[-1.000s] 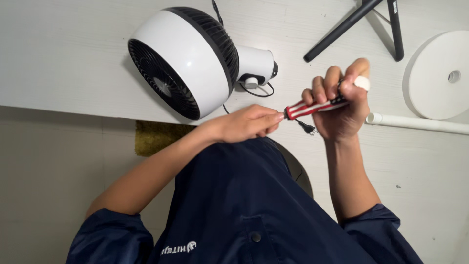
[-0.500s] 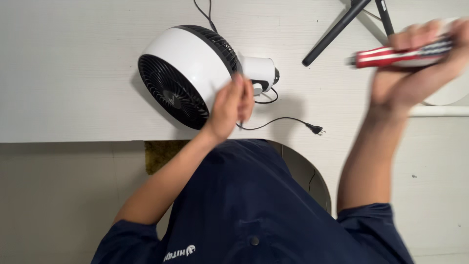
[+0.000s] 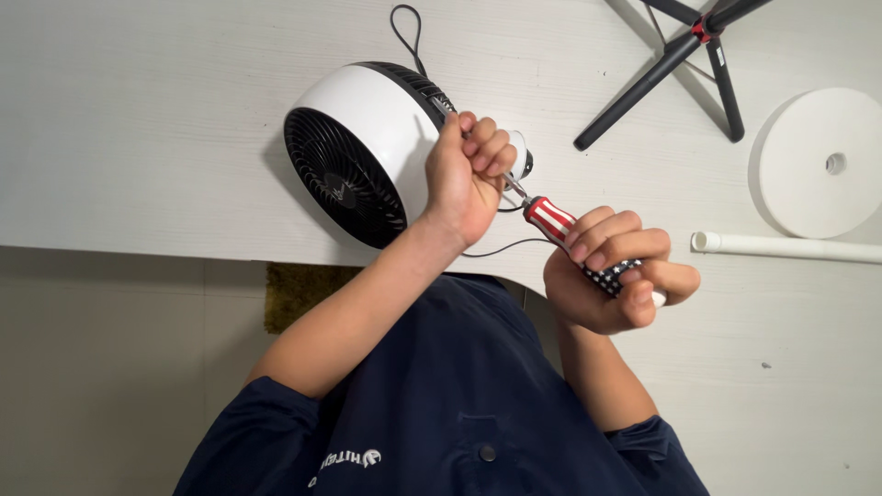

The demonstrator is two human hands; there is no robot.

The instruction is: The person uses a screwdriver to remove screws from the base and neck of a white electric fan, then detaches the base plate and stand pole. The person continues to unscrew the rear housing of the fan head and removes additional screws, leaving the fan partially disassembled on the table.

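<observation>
Head view: My right hand (image 3: 614, 280) is closed around the screwdriver (image 3: 562, 230). Its long axis runs toward 10 o'clock, tip at the fan (image 3: 367, 152) neck. My left hand (image 3: 469, 174) is clenched on that neck, nearer the fan, just beside the tip. The cord (image 3: 501, 246) loops under the shaft. At 2 o'clock, well apart, lie a tripod (image 3: 684, 55), white disc (image 3: 818, 165) and tube (image 3: 790, 246).

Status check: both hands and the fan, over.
Left hand gripping neck of round white-and-black fan. Right hand shut on red-and-white striped screwdriver, tip at the neck. Black power cord trails beneath.
</observation>
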